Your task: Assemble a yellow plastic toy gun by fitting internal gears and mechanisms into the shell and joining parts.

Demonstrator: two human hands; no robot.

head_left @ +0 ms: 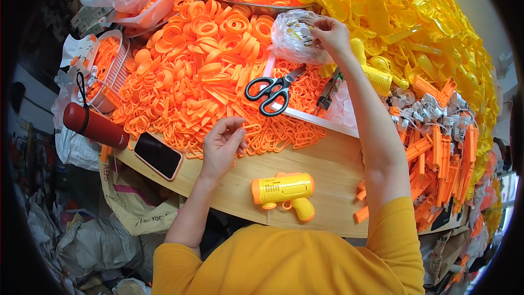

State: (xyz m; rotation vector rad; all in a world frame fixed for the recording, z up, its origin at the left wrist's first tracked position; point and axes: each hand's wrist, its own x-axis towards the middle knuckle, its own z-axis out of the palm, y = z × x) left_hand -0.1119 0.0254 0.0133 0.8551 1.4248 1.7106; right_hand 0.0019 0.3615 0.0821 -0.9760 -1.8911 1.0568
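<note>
My left hand (222,146) is held over the front edge of the orange heap, its fingers curled together. An orange plastic clip (252,129) shows at its fingertips. My right hand (332,37) reaches far forward to a clear plastic bag (295,43) of small parts, with thumb and fingers pinched at its opening; what lies between them is too small to make out. On the table in front of me lies a yellow and orange toy gun (285,193), its muzzle end to the left. Black-handled scissors (274,92) rest on the orange clips between my hands.
Orange rings and strips (207,60) fill the middle left, yellow shells (415,27) the far right. Wired orange parts (436,153) pile up beside my right arm. A phone (158,155) and red bottle (95,125) lie left. A white-edged tray (319,120) holds orange clips.
</note>
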